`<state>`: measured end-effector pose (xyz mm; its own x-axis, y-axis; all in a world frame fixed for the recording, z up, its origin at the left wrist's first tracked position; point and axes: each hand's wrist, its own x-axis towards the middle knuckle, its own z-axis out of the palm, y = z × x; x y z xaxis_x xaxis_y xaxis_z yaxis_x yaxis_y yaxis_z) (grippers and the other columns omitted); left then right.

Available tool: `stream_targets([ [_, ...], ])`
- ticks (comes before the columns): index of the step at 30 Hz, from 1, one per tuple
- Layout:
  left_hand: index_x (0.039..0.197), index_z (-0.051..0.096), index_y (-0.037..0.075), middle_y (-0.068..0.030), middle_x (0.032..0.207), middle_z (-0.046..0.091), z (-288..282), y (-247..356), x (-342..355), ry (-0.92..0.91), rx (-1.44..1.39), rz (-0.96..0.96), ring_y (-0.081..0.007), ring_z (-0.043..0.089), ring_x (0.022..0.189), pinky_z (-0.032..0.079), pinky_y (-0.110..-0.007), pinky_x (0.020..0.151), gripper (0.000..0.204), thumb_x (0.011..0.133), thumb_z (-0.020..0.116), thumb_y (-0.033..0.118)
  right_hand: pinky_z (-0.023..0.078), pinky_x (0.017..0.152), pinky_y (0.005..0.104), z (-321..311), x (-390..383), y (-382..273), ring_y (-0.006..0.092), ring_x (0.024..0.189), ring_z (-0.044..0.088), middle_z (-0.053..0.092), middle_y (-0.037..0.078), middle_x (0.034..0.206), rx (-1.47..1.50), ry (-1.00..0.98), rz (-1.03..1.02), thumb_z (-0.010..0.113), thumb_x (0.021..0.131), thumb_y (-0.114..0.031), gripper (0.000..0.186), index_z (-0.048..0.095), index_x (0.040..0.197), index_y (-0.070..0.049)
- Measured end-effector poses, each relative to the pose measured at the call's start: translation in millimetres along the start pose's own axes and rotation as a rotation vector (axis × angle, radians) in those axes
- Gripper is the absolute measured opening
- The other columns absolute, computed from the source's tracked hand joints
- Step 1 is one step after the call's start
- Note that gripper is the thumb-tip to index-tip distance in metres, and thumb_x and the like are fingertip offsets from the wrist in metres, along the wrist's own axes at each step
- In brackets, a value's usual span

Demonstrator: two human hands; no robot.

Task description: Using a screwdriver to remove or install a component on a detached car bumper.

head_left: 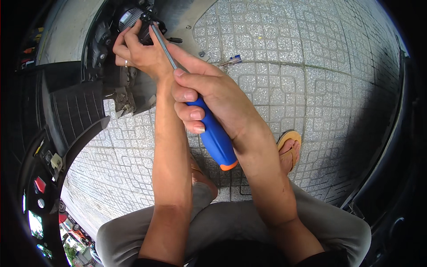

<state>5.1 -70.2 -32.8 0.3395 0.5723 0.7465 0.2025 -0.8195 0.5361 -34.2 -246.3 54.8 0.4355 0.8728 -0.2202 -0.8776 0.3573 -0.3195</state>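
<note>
My right hand [229, 100] is wrapped round a screwdriver with a blue, orange-ended handle [215, 135]. Its thumb lies along the top of the handle, where the metal shaft begins. The shaft runs up and left to a black part [146, 18] by my left hand, where the tip is hard to make out. My left hand [144, 55], with a ring on one finger, has its fingertips closed on that black part. Just beyond the fingers is a silver finned metal housing [130, 18]. A short black piece [175, 40] sticks out beside the left hand.
A black vehicle body panel [75, 107] curves along the left side. On the patterned paving [267, 40] lies a small blue-handled tool [235, 59]. My sandalled foot [291, 144] rests at the right, below my forearm. A dark surface [400, 178] borders the right edge.
</note>
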Motion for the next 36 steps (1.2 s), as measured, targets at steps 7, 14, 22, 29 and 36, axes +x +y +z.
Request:
stream_targets([
  [7,0.104,0.075,0.01,-0.007,0.121,0.054,3.6,-3.5,1.3,0.072,0.027,0.005,-0.0314,0.04,0.114,0.041,-0.043,0.096,0.033,0.08,0.087,0.028,0.04,0.042,0.0236,11.8,8.9,10.4,0.0064,0.051,0.044,0.043,-0.004,0.072,0.28,-0.046,-0.006,0.04,0.108,-0.013,0.059,0.023,0.164,-0.021],
  [14,0.106,0.076,0.011,-0.008,0.122,0.054,-0.5,-7.9,0.9,0.034,0.036,0.089,-0.0301,0.041,0.114,0.04,-0.042,0.096,0.03,0.081,0.086,0.023,0.042,0.041,0.0256,8.4,8.1,27.3,0.008,0.049,0.044,0.043,-0.002,0.071,-0.178,0.118,-0.087,0.042,0.108,-0.013,0.06,0.022,0.164,-0.02],
  [22,0.108,0.074,0.01,-0.0103,0.122,0.053,2.1,-7.5,0.1,0.021,0.01,0.107,-0.0311,0.04,0.116,0.039,-0.043,0.098,0.028,0.081,0.081,0.016,0.042,0.04,0.0261,-1.6,10.6,37.2,0.008,0.048,0.043,0.042,-0.002,0.069,-0.244,0.146,-0.116,0.043,0.108,-0.014,0.059,0.024,0.164,-0.023],
  [29,0.105,0.075,0.01,-0.0095,0.122,0.052,2.2,-10.9,-0.5,0.03,-0.027,0.054,-0.033,0.04,0.116,0.039,-0.044,0.099,0.029,0.079,0.082,0.019,0.042,0.04,0.0265,-0.9,21.9,45.3,0.0086,0.047,0.042,0.042,-0.002,0.07,-0.254,0.15,-0.161,0.043,0.108,-0.014,0.06,0.023,0.164,-0.022],
  [36,0.106,0.075,0.009,-0.0111,0.121,0.052,2.7,-12.6,1.7,0.034,-0.056,0.07,-0.0337,0.04,0.116,0.039,-0.045,0.099,0.03,0.079,0.082,0.021,0.042,0.04,0.0268,1.8,18.6,52.9,0.0092,0.047,0.043,0.043,-0.001,0.07,-0.205,0.131,-0.183,0.042,0.108,-0.012,0.06,0.024,0.164,-0.021],
])
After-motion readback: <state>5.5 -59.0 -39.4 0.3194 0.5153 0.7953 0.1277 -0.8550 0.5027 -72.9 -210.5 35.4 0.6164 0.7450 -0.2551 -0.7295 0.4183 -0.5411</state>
